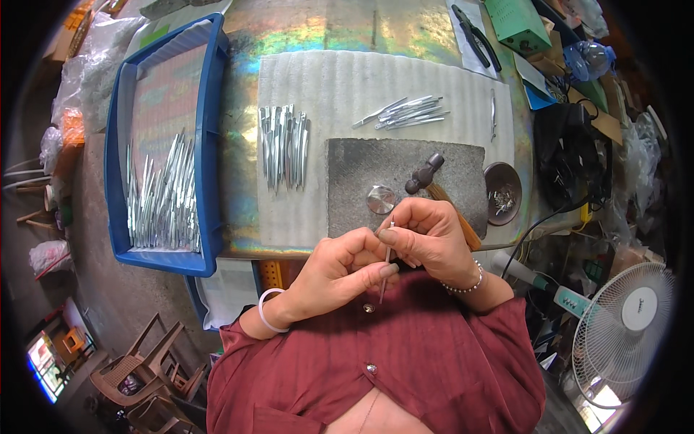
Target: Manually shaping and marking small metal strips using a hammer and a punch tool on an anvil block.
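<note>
Both hands meet close to my chest on one thin metal strip (387, 254) held upright. My left hand (340, 271) pinches its lower part between thumb and fingers. My right hand (431, 239) grips its upper end, just in front of a grey stone slab (361, 206). On the slab lie a round metal disc (381, 199) and a hammer (426, 176) with a wooden handle that runs under my right hand.
A blue tray (210, 130) at left holds several metal strips. More strips lie in a row (284, 147) and a small heap (408, 112) on a white corrugated mat (340, 79). A brown bowl (504, 194), pliers (473, 35) and a fan (629, 325) are at right.
</note>
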{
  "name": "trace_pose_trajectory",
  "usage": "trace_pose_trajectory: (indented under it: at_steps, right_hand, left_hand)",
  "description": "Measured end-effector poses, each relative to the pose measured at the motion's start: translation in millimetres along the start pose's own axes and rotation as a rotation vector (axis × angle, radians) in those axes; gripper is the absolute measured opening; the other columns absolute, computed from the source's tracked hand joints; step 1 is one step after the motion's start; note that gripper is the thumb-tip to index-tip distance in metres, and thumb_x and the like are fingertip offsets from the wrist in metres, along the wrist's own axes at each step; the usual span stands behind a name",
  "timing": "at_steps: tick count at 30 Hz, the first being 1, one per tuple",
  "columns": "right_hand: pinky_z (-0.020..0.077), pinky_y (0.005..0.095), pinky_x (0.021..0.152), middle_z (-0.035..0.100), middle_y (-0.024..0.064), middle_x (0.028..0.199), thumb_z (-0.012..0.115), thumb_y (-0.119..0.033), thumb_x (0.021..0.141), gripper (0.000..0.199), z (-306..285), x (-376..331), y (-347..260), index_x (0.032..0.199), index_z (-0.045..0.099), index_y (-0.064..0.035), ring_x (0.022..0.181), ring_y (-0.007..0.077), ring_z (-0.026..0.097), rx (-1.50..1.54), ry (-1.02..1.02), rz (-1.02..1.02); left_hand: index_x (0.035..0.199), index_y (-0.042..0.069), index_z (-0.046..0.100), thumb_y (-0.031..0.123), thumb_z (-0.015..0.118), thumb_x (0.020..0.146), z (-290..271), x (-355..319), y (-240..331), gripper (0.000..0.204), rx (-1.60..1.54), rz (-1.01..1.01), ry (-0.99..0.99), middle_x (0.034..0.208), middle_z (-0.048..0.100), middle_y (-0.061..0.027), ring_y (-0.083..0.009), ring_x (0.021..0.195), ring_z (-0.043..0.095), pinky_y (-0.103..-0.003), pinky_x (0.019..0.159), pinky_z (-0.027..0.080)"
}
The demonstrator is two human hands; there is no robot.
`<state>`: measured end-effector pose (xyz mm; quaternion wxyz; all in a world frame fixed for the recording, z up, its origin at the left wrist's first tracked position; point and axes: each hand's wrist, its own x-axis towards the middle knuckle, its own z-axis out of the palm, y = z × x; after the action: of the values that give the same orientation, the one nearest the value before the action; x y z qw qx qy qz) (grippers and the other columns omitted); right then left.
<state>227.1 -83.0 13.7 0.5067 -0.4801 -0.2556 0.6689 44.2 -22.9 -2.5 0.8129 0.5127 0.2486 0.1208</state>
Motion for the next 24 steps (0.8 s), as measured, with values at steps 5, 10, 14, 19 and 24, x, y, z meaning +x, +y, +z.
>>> trace_pose_trajectory:
  at_steps: [5, 10, 14, 19, 24]
  right_hand:
    - [0.0339, 0.0162, 0.044, 0.061, 0.0003, 0.069, 0.065, -0.008, 0.089, 0.009, 3.0, -0.4, 3.1, 0.086, 0.061, -0.0008, 0.053, 0.0006, 0.047, 0.010, 0.028, 0.000]
    - [0.0326, 0.0169, 0.043, 0.062, 0.0012, 0.070, 0.065, -0.004, 0.088, 0.005, 5.8, -2.5, 4.9, 0.086, 0.061, -0.0007, 0.051, 0.0007, 0.044, 0.030, 0.059, -0.040]
    - [0.0323, 0.0171, 0.043, 0.061, 0.0006, 0.070, 0.064, -0.005, 0.089, 0.005, 3.7, -1.0, 4.2, 0.086, 0.061, -0.0009, 0.051, 0.0005, 0.044, 0.051, 0.046, -0.013]
    - [0.0324, 0.0170, 0.043, 0.060, 0.0004, 0.070, 0.063, -0.005, 0.089, 0.006, 1.9, 0.0, 3.0, 0.086, 0.061, -0.0009, 0.050, 0.0005, 0.044, 0.069, 0.043, 0.008]
    - [0.0329, 0.0170, 0.043, 0.060, 0.0002, 0.069, 0.063, -0.005, 0.089, 0.006, 0.8, 0.4, 2.1, 0.086, 0.060, -0.0010, 0.050, 0.0004, 0.044, 0.039, 0.044, 0.001]
  left_hand:
    - [0.092, 0.001, 0.052, 0.008, 0.059, 0.092, 1.3, 0.1, 2.1, 0.010, -0.164, -0.098, -0.009, 0.072, 0.067, -0.0035, -0.0038, 0.066, 0.060, -0.020, 0.058, 0.047]
    - [0.093, 0.001, 0.051, 0.008, 0.059, 0.093, -2.2, -0.7, 2.6, 0.010, -0.075, -0.061, -0.058, 0.075, 0.067, -0.0044, -0.0047, 0.067, 0.061, -0.020, 0.058, 0.048]
    - [0.095, 0.001, 0.051, 0.009, 0.057, 0.094, 0.1, 0.0, 5.2, 0.010, -0.139, -0.075, -0.052, 0.079, 0.068, -0.0052, -0.0052, 0.068, 0.061, -0.020, 0.060, 0.049]
    - [0.099, 0.001, 0.050, 0.010, 0.056, 0.095, -0.7, 2.8, 6.2, 0.012, -0.213, -0.110, -0.098, 0.085, 0.068, -0.0066, -0.0063, 0.072, 0.061, -0.021, 0.064, 0.050]
    - [0.100, 0.001, 0.050, 0.011, 0.055, 0.096, -1.5, 5.0, 6.1, 0.012, -0.200, -0.108, -0.112, 0.087, 0.068, -0.0076, -0.0069, 0.074, 0.061, -0.021, 0.065, 0.050]
